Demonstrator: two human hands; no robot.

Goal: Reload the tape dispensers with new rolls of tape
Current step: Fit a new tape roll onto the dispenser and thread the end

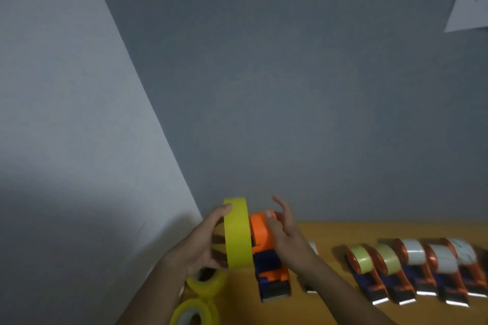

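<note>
My left hand (198,245) grips a large yellow tape roll (237,232), held upright with the thumb on its top edge and fingers through its core. The roll sits right against the left side of an orange and blue tape dispenser (266,253) that rests on the wooden table (343,232). My right hand (284,229) holds the dispenser's orange top, thumb on it, the other fingers spread upward.
Two loose yellowish tape rolls (207,283) (194,312) lie at the table's left front. A row of several loaded orange dispensers (412,266) fills the right side. A grey wall stands behind; a white panel leans at the left. Paper hangs at top right (470,2).
</note>
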